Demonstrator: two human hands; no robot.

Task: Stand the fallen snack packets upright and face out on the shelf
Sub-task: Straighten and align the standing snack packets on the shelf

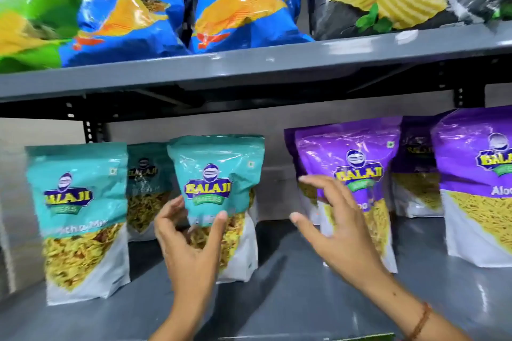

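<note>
A grey metal upper shelf [277, 69] spans the view on black slotted uprights [88, 130]. Behind the glossy grey lower shelf [291, 304] stands a pale wall [221, 124].

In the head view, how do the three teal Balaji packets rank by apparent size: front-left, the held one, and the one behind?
1. front-left teal packet, only slightly ahead; it stands nearer the camera.
2. held teal packet, in the left hand; a near-tie with first.
3. back teal packet, partly hidden and farther back.

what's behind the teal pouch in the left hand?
A rear teal pouch stands further back, offset toward the left. Anything directly behind the held teal pouch, gripped by the left hand, is covered.
</note>
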